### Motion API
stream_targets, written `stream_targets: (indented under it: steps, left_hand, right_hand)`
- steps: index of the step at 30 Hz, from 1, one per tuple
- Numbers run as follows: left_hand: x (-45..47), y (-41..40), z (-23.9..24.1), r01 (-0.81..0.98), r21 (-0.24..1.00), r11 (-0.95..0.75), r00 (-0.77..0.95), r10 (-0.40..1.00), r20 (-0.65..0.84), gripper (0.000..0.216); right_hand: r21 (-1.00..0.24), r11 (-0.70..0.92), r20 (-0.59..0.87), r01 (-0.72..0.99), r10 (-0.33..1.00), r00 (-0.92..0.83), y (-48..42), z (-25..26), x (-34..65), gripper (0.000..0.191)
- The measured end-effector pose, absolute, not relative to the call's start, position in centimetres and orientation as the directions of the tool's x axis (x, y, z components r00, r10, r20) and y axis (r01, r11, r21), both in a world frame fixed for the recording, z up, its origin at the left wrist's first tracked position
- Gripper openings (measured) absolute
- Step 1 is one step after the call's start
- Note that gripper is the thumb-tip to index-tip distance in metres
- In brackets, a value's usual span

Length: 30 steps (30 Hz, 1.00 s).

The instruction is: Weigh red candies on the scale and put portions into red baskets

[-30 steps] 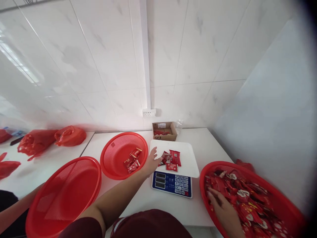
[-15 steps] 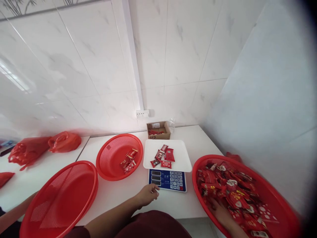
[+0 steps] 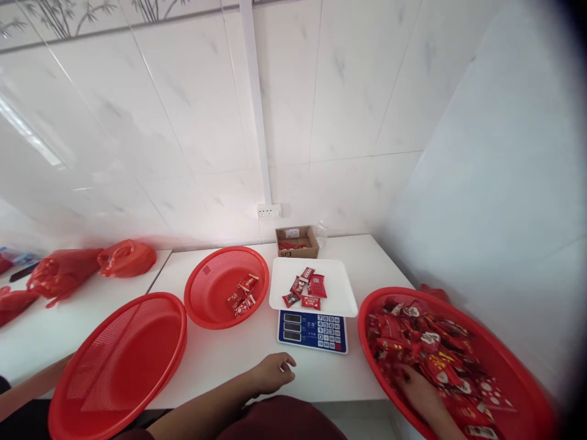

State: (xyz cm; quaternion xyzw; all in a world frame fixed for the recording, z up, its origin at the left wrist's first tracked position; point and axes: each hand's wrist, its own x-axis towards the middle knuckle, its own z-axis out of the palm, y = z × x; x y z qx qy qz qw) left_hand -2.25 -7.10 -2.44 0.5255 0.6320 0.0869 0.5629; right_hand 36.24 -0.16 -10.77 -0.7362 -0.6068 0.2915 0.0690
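Note:
My left hand (image 3: 274, 373) hovers over the white table's front part, just below the blue keypad of a weighing scale (image 3: 312, 331). Its fingers are loosely bent and apart, with nothing in them. At the right, my right hand (image 3: 418, 391) reaches into a big red basket (image 3: 518, 379) heaped with red-wrapped snack packets (image 3: 431, 348). Its fingertips are blurred and partly hidden among the packets, so I cannot tell whether they grip one. On the scale's white tray (image 3: 337, 287) lie several small red snack packets (image 3: 316, 286).
A red basket (image 3: 202, 293) left of the scale holds a few packets. Nearer stands another red basket (image 3: 123, 360), with another person's forearm (image 3: 36, 385) beside it. Behind the scale sits a cardboard box (image 3: 298, 250). Red plastic bags (image 3: 128, 258) lie at the far left.
The view has shifted slightly, moving the table things a little rightward. My right hand has moved slightly among the packets in the basket. My left hand stays empty near the scale.

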Motion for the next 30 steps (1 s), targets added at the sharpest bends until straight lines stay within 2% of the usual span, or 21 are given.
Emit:
stream_targets:
  steps: [11,21,30]
  left_hand:
    - [-5.5,-12.3,-3.2,0.559,0.716,0.418,0.157,0.795,-0.586,0.039]
    - [-7.6,-17.6,-5.8,0.492,0.683,0.541,0.093,0.747,-0.658,0.032]
    - [-6.7,-17.4,-5.2,0.521,0.707,0.478,0.149,0.765,-0.627,0.034]
  right_hand:
    - [-0.397,-0.365,-0.212,0.842,0.929,0.303,-5.1,-7.4,34.6,0.045]
    - [-0.351,-0.465,-0.266,0.812,0.882,0.39,-6.1,-5.3,31.8,0.054]
    - [-0.333,-0.486,-0.23,0.808,0.873,0.431,-6.6,-5.4,31.1,0.056]
